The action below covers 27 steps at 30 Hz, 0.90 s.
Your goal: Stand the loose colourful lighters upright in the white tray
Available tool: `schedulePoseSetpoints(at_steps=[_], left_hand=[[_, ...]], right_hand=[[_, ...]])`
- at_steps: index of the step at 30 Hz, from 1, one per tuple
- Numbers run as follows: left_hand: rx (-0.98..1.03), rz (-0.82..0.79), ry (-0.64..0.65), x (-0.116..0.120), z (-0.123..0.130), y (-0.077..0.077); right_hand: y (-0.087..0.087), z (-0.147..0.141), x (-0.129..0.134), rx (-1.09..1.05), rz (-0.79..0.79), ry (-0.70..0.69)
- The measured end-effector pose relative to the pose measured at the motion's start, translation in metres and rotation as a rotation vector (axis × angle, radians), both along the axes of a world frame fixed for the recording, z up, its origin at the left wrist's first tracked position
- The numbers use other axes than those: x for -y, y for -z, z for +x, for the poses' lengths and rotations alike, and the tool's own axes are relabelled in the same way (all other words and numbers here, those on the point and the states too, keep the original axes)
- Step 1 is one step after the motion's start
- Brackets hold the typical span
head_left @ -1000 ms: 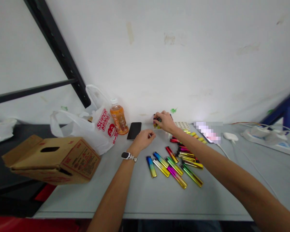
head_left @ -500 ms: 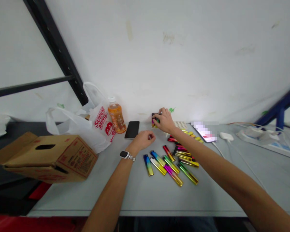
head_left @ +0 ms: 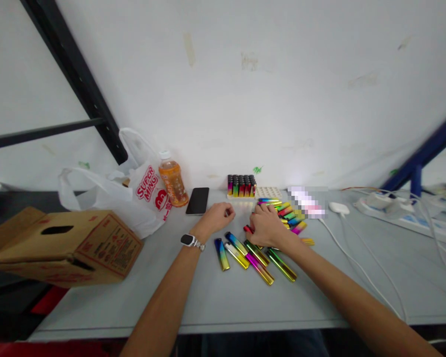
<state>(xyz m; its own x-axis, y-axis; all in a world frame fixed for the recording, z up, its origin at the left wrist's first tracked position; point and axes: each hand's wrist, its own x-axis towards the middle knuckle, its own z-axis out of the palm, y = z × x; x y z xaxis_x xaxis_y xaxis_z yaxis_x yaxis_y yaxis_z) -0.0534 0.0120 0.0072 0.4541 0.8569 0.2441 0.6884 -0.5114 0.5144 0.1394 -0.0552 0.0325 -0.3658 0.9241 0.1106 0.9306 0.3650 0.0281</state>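
Several shiny multicoloured lighters lie loose on the grey table, among them a blue-yellow lighter (head_left: 222, 254) and a green lighter (head_left: 281, 265). My right hand (head_left: 267, 225) is over the pile, fingers closed round the end of a red lighter (head_left: 248, 230). Left of it, my left hand (head_left: 218, 216) rests above the table with curled fingers; whatever may be between them is too small to make out. Against the wall, lighters with black tops stand upright in rows in a white tray (head_left: 241, 197). Beside them lies a white holed tray (head_left: 269, 192).
On the left are a cardboard box (head_left: 107, 248), a white plastic bag (head_left: 141, 198), an orange drink bottle (head_left: 174, 181) and a black phone (head_left: 197, 201). A lit phone (head_left: 307, 202), white charger (head_left: 339, 208), cables and a power strip (head_left: 390, 208) lie to the right.
My right hand has moved from the upright lighters back toward me, down to the loose pile, uncovering the rows. My left hand keeps about the same place. The view has shifted slightly.
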Motion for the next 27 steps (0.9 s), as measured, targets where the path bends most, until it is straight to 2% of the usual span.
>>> schedulePoseSetpoints(at_steps=[5, 9, 11, 13, 16, 18, 23, 27], left_hand=[[-0.015, 0.020, -0.018, -0.001, 0.000, 0.001], [-0.023, 0.052, -0.079, -0.005, -0.004, 0.005], [-0.014, 0.062, -0.099, -0.006, -0.006, 0.007], [0.009, 0.070, -0.098, -0.006, -0.007, 0.007], [0.037, 0.068, -0.083, -0.007, -0.006, 0.007], [0.050, 0.069, -0.077, -0.007, -0.004, 0.006], [0.087, 0.074, -0.030, -0.005, 0.003, 0.006], [0.086, 0.076, -0.002, 0.000, 0.010, 0.005]], right_hand=[[0.009, -0.003, -0.022, -0.115, -0.001, 0.024], [0.016, -0.006, -0.047, -0.307, 0.030, 0.047], [0.019, -0.008, -0.056, -0.491, 0.015, 0.030], [0.024, -0.010, -0.060, -0.772, -0.044, -0.028], [0.032, -0.016, -0.058, -1.227, -0.177, -0.179], [0.036, -0.020, -0.052, -1.423, -0.241, -0.227], [0.031, -0.022, -0.041, -1.612, -0.254, -0.077], [0.020, -0.015, -0.039, -1.720, -0.431, 0.016]])
